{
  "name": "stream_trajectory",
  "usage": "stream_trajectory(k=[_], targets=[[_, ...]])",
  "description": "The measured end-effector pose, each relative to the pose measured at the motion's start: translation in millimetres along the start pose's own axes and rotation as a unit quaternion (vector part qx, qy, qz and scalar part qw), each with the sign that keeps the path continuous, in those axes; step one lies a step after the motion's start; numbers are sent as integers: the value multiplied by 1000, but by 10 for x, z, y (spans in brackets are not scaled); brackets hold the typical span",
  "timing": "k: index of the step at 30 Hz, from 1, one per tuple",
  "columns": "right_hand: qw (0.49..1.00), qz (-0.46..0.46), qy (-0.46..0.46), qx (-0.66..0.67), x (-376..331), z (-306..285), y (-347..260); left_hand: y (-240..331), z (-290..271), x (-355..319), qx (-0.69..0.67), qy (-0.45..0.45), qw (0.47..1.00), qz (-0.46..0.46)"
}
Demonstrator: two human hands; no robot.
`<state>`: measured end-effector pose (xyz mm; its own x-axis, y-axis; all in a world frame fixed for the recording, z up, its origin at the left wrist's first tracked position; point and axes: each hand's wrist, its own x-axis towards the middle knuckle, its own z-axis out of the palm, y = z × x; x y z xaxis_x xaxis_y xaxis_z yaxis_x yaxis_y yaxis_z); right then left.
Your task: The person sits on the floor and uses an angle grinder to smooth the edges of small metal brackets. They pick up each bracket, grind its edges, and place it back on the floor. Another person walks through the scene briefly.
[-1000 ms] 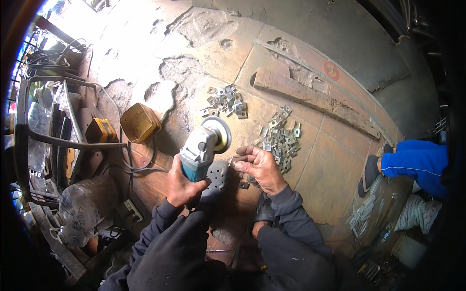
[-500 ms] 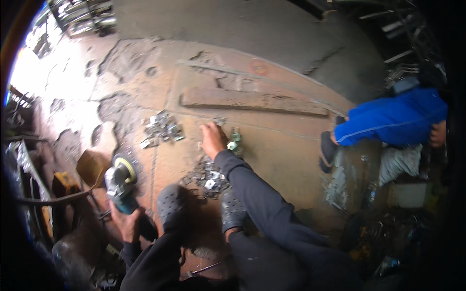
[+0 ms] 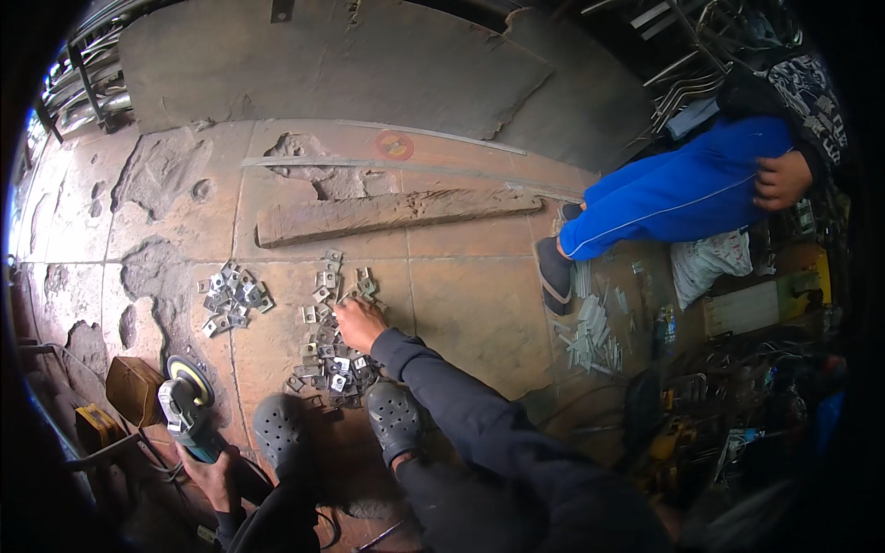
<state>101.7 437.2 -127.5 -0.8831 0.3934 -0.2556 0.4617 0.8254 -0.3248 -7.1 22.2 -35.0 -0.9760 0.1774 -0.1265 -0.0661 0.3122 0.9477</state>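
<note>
My left hand (image 3: 214, 477) is wrapped round the body of an angle grinder (image 3: 187, 419) at the lower left, its round yellowish disc (image 3: 187, 376) facing up and away from me. My right hand (image 3: 361, 324) reaches into a spread of small metal brackets with holes (image 3: 323, 355), just beyond my shoes. Its fingers are drawn together over the brackets; whether a piece is between them is hidden. To the left lies a separate heap of similar, lighter-looking brackets (image 3: 234, 298) on the tiled floor.
A long rough wooden beam (image 3: 396, 215) lies beyond the brackets. On the right sits another person in blue trousers (image 3: 682, 194), near a pile of short metal strips (image 3: 595, 336). A brown box (image 3: 135, 391) stands beside the grinder. Broken hollows pit the floor at left.
The whole view has shifted and become sharper. My right hand has come back from the far end of the bracket spread, nearer to my shoes. My left hand keeps hold of the angle grinder.
</note>
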Motion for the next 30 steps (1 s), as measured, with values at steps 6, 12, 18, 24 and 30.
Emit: stream_trajectory(k=[6,12,18,24,30], targets=[[998,-30,-9,-47,-174,-2,-139,221,27,-68,-25,-71,996,-57],[998,35,47,-22,-237,9,-170,234,107,-57,-3,-53,998,-46],[992,78,46,86,-103,-103,-17,311,103,-61,1,-61,997,-56],[995,80,26,51,-67,-171,-15,287,81,-50,7,-64,997,-51],[900,79,13,429,-136,-353,-190,378,92,-33,-6,-87,995,-50]])
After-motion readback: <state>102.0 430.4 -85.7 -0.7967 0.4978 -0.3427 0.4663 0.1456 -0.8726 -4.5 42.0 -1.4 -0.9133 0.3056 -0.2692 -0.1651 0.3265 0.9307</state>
